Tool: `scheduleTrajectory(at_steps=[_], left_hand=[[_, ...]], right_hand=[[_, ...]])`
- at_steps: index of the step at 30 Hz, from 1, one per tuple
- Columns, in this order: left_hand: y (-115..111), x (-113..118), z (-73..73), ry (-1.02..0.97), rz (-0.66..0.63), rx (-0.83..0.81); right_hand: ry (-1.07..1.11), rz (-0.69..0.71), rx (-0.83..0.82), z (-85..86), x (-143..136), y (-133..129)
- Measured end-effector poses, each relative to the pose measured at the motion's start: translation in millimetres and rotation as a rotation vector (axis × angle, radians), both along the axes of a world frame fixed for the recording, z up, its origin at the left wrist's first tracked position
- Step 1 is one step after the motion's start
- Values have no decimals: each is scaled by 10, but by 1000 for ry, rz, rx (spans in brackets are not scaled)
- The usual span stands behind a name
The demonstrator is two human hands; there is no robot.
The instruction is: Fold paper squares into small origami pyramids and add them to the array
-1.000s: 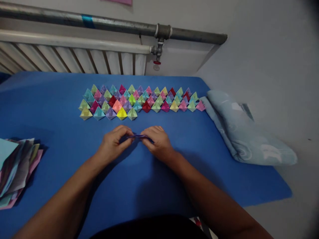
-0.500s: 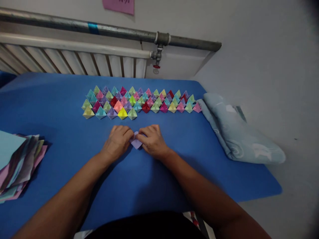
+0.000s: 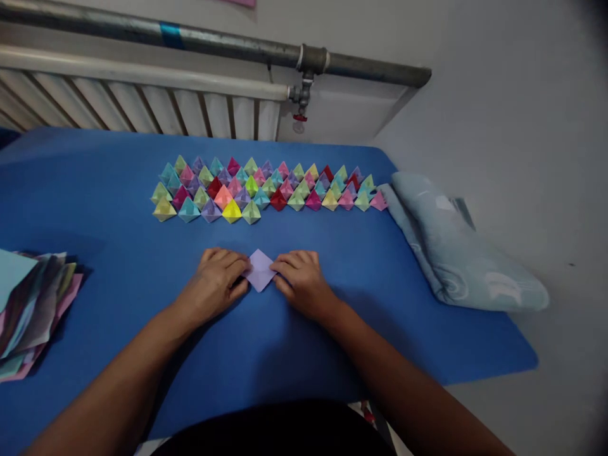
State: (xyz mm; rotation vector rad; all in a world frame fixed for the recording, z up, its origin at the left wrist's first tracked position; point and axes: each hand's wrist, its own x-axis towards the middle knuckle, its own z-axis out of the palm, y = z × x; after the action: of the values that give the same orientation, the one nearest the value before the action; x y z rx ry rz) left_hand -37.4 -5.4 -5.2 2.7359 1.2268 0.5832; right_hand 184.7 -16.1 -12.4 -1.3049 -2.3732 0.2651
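Note:
A small lilac piece of folded paper (image 3: 259,271) lies as a diamond, one point toward me, on the blue table (image 3: 209,373). My left hand (image 3: 219,278) pinches its left corner between thumb and fingers. At the opposite corner, my right hand (image 3: 300,278) pinches the paper in the same way. Just beyond my hands stand several rows of small folded paper boats (image 3: 232,212) in yellow, green, pink, red, blue and purple.
To the left is a stack of loose coloured paper sheets (image 3: 40,310). A folded pale blue blanket (image 3: 470,253) lies along the right edge. Behind the table run a white radiator (image 3: 156,114) and a metal pipe (image 3: 237,47) with a red-handled valve (image 3: 300,118).
My hands have drawn slightly apart, out to the side corners of the lilac paper. It now shows a flat, wider diamond. The view has tilted down a little.

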Motion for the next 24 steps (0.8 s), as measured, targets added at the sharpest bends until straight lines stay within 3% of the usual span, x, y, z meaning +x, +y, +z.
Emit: scheduleTrajectory(at_steps=[10,24], left_hand=[[70,-51,-39,-114,82,-112],[119,56,-97,-78,280,-174]], right_hand=[[160,-121,-194,65,-9,74],[135,-254,-263,57,-94,131]])
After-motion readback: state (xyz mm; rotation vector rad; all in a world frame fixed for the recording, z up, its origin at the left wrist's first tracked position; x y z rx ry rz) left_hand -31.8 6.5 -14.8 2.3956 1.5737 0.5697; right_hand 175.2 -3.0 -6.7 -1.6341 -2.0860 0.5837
